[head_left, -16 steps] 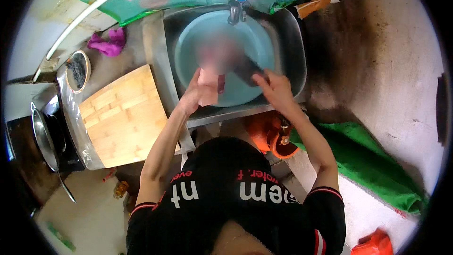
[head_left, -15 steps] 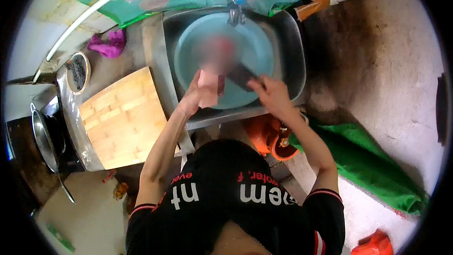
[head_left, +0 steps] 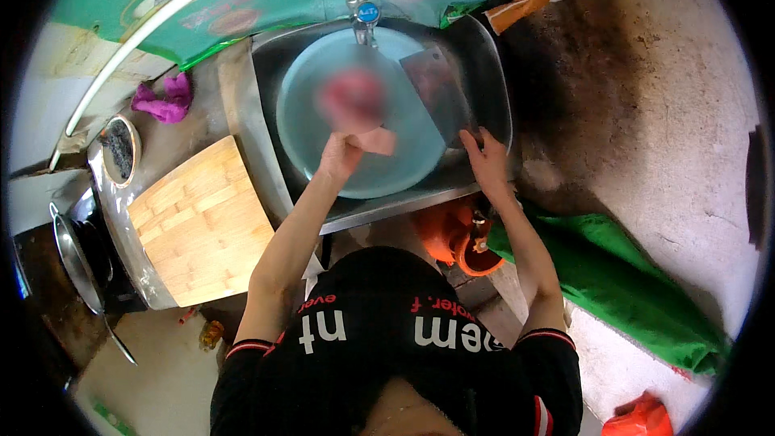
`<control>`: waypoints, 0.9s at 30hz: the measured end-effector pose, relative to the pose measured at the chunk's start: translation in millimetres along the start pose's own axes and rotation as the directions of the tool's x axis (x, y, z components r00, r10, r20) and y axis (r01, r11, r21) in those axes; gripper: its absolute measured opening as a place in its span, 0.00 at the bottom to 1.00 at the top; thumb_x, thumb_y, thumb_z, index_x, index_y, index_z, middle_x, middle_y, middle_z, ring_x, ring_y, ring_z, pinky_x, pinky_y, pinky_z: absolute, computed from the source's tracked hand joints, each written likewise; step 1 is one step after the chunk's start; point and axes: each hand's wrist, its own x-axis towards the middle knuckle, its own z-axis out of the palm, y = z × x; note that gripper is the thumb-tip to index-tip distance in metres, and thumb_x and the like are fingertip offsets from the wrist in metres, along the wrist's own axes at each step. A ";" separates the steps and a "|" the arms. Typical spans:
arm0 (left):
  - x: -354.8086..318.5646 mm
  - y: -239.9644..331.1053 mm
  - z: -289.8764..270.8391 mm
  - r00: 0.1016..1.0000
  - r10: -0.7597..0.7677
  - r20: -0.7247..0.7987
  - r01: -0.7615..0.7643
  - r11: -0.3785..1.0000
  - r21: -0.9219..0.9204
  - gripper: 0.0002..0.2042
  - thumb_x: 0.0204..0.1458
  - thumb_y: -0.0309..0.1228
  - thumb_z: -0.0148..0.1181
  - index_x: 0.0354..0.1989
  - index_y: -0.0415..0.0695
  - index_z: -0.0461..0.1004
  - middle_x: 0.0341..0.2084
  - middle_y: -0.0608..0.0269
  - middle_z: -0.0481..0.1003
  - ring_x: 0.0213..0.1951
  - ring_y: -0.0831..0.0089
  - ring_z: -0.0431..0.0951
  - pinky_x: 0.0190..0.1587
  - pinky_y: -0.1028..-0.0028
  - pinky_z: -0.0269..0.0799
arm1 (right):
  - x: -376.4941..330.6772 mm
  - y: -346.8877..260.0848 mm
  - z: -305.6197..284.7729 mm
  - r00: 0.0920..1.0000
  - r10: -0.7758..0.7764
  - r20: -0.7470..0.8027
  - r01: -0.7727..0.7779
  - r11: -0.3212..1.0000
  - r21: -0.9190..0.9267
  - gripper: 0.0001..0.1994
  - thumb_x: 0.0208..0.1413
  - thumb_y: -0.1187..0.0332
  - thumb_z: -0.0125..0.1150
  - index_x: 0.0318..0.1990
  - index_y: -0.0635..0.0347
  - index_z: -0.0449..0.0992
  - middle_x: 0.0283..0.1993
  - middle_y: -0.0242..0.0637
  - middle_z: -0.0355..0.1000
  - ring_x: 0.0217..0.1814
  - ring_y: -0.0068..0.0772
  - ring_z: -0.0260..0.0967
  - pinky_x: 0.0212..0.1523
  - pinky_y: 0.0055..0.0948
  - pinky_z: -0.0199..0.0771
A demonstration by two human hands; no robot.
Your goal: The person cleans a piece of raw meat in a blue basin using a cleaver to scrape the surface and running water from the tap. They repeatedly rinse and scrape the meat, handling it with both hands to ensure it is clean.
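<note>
We saw the left hand (head_left: pixel 341 157) with its fingers closed on the pale near end of the meat (head_left: pixel 353 103), which sat over the basin (head_left: pixel 395 176), its red far end blurred. We judged that this grip left most of the piece free, above something that would catch drips. The right hand's (head_left: pixel 488 163) fingers were curled round the handle of a wide knife (head_left: pixel 436 85), its flat blade slanting across the basin's right side, apart from the meat, perhaps for safety. The blue basin stood inside the steel sink (head_left: pixel 494 93), under the tap (head_left: pixel 363 26); we could not tell how much water it held. Left of the sink, a bowl (head_left: pixel 136 157) contained a dark scouring pad (head_left: pixel 119 150), beyond the cutting board (head_left: pixel 206 222).
</note>
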 end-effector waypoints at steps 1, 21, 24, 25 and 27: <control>-1.6 -2.9 -4.6 0.999 0.041 0.030 -0.044 0.992 0.118 0.28 0.41 0.27 0.66 0.53 0.46 0.64 0.48 0.62 0.70 0.51 0.64 0.70 0.58 0.63 0.63 | -3.3 12.2 -1.7 1.000 0.007 -0.014 -0.006 1.000 0.028 0.16 0.57 0.57 0.58 0.41 0.62 0.76 0.34 0.47 0.77 0.37 0.44 0.76 0.38 0.35 0.72; 53.4 -34.6 -11.9 0.976 0.108 -0.192 0.192 0.008 0.981 0.40 0.37 0.28 0.67 0.62 0.52 0.54 0.47 0.51 0.69 0.41 0.57 0.77 0.36 0.57 0.77 | -13.7 7.3 -8.6 0.988 -0.056 0.142 0.095 0.952 -0.291 0.13 0.56 0.60 0.59 0.32 0.62 0.71 0.25 0.47 0.73 0.28 0.53 0.72 0.28 0.45 0.70; 31.6 -8.0 -16.9 0.948 -0.199 -0.248 0.316 0.682 0.660 0.39 0.37 0.25 0.67 0.61 0.51 0.54 0.44 0.57 0.71 0.38 0.63 0.77 0.34 0.60 0.79 | -16.7 -16.6 -10.3 0.946 -0.241 0.217 0.308 0.878 -0.366 0.13 0.55 0.61 0.60 0.30 0.61 0.67 0.23 0.46 0.71 0.27 0.52 0.72 0.26 0.46 0.69; 27.2 -4.9 -30.2 0.960 -0.202 -0.196 0.280 0.742 0.609 0.38 0.38 0.25 0.67 0.62 0.51 0.55 0.44 0.60 0.71 0.40 0.65 0.76 0.33 0.61 0.79 | -18.2 -22.2 -7.9 0.919 -0.298 0.257 0.378 0.850 -0.367 0.13 0.54 0.62 0.60 0.30 0.60 0.66 0.23 0.45 0.71 0.26 0.52 0.71 0.26 0.46 0.69; 6.6 -2.0 -29.9 0.986 -0.148 -0.073 0.164 0.834 0.526 0.39 0.40 0.24 0.66 0.63 0.50 0.55 0.45 0.62 0.71 0.43 0.66 0.75 0.35 0.62 0.80 | -20.5 -31.1 -4.6 0.862 -0.388 0.327 0.493 0.793 -0.357 0.12 0.52 0.63 0.61 0.30 0.59 0.65 0.23 0.44 0.70 0.25 0.51 0.71 0.24 0.45 0.70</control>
